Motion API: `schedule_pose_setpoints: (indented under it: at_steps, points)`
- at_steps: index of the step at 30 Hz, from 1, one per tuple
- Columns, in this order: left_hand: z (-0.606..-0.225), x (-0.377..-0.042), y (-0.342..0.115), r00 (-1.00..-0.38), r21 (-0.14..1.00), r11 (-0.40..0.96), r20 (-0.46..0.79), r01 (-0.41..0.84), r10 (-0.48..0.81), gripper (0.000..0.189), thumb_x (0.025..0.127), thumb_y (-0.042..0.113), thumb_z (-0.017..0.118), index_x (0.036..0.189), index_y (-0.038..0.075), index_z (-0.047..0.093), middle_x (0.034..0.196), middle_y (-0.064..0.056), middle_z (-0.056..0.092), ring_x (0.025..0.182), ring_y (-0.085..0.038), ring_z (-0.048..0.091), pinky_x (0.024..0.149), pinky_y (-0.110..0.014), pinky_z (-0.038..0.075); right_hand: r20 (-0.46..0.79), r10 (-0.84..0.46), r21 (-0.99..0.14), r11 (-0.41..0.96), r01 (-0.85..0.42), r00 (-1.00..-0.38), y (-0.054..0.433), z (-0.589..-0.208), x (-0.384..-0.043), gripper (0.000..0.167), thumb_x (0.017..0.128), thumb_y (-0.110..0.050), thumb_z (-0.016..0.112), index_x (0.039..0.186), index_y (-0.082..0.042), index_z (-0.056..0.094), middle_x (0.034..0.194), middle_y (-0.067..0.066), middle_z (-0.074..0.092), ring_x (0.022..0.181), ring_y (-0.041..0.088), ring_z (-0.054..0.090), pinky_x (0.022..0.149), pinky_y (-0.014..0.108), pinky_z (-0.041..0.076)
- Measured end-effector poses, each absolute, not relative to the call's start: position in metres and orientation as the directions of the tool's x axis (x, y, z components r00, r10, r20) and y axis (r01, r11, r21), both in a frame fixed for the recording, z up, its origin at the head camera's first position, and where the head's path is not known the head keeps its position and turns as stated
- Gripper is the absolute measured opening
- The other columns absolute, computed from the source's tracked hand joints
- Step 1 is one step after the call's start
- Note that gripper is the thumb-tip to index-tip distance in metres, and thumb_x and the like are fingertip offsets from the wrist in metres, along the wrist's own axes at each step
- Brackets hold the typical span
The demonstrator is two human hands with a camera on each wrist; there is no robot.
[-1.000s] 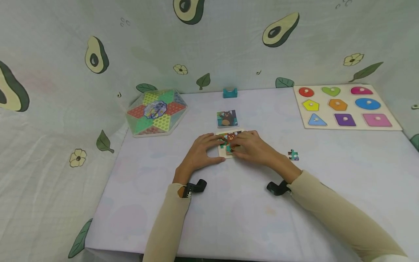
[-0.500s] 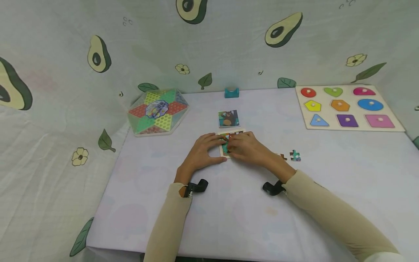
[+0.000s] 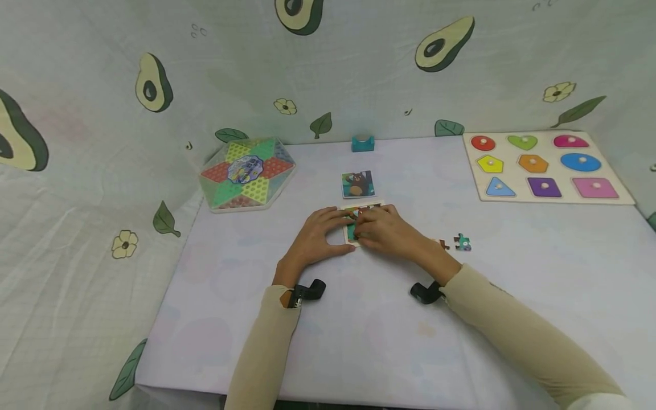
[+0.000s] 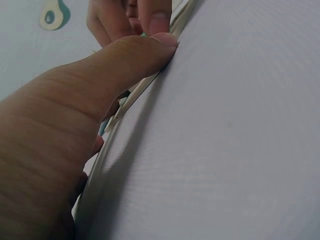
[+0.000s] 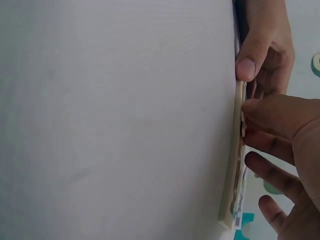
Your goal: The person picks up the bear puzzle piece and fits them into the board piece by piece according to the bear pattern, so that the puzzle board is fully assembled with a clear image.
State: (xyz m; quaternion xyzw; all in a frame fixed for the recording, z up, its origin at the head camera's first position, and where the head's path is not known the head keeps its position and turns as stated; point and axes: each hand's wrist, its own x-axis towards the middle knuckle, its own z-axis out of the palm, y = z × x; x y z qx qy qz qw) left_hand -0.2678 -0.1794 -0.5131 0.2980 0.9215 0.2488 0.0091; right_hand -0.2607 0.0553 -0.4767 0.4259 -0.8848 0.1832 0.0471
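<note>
A small framed jigsaw puzzle board (image 3: 351,233) with a bear picture lies flat on the table between both hands. My left hand (image 3: 316,238) holds the board at its left side, the thumb on the near edge and the fingers towards the far side. Over its right part, my right hand (image 3: 388,232) has thumb and index finger together on a thin puzzle piece (image 5: 243,127) at the board's surface. The fingers hide most of that piece and the picture. Two loose pieces, a teal puzzle piece (image 3: 463,242) and a brown puzzle piece (image 3: 443,245), lie beside the right wrist.
Behind the board lies a square bear picture (image 3: 358,185). Farther back stands a small teal block (image 3: 363,145). A hexagonal star-patterned game box (image 3: 246,175) is at the back left, a wooden knob shape board (image 3: 548,168) at the back right. An avocado-print cloth hangs behind.
My right hand has shifted slightly left over the board, and the brown loose piece has come into sight by the right wrist. My left hand keeps its place on the board.
</note>
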Motion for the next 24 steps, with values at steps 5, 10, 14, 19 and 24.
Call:
schedule_pose_setpoints:
  at_steps: [5,10,14,19,24]
  points:
    - [-0.5134,-0.2680,-0.1780,-0.823,0.469,0.697,0.129,0.543,0.554,0.063,0.082,0.057,0.076,0.135,0.025,0.064,0.150,0.008,0.048,0.145,-0.020,0.031,0.119,-0.041,0.018,0.250,-0.749,-0.224,0.572,-0.789,-0.613,0.0582,-0.4761,-0.2620,0.010,0.090,-0.019,0.076,0.098,-0.018,0.080,0.110,-0.001,0.069,0.114,0.026,0.058,0.091,0.053,0.040]
    - [-0.5128,-0.2685,-0.1769,-0.816,0.465,0.692,0.133,0.552,0.562,0.063,0.083,0.057,0.075,0.136,0.025,0.064,0.150,0.008,0.048,0.145,-0.020,0.031,0.119,-0.041,0.018,0.277,-0.750,-0.217,0.560,-0.800,-0.601,0.0616,-0.4771,-0.2621,0.009,0.089,-0.014,0.075,0.096,-0.018,0.080,0.109,0.000,0.070,0.111,0.025,0.060,0.090,0.053,0.041]
    - [-0.5097,-0.2675,-0.1779,-0.817,0.469,0.689,0.142,0.553,0.559,0.064,0.082,0.056,0.076,0.136,0.024,0.064,0.150,0.007,0.049,0.145,-0.021,0.032,0.119,-0.042,0.019,0.282,-0.762,-0.224,0.538,-0.813,-0.582,0.0618,-0.4772,-0.2627,0.011,0.092,-0.015,0.072,0.099,-0.017,0.080,0.112,-0.001,0.070,0.114,0.024,0.058,0.088,0.053,0.041]
    - [-0.5085,-0.2674,-0.1790,-0.819,0.471,0.690,0.139,0.549,0.557,0.065,0.082,0.056,0.076,0.137,0.024,0.063,0.150,0.007,0.049,0.145,-0.021,0.032,0.119,-0.042,0.019,0.236,-0.774,-0.226,0.544,-0.808,-0.588,0.0622,-0.4768,-0.2631,0.016,0.094,-0.017,0.070,0.108,-0.018,0.078,0.119,-0.001,0.069,0.115,0.024,0.057,0.088,0.053,0.040]
    - [-0.5114,-0.2677,-0.1785,-0.822,0.468,0.697,0.127,0.543,0.555,0.065,0.082,0.057,0.076,0.137,0.024,0.063,0.150,0.007,0.048,0.145,-0.021,0.031,0.119,-0.042,0.019,0.215,-0.757,-0.280,0.557,-0.782,-0.617,0.0636,-0.4779,-0.2629,0.018,0.093,-0.018,0.072,0.111,-0.015,0.077,0.120,0.002,0.068,0.114,0.025,0.058,0.088,0.052,0.040]
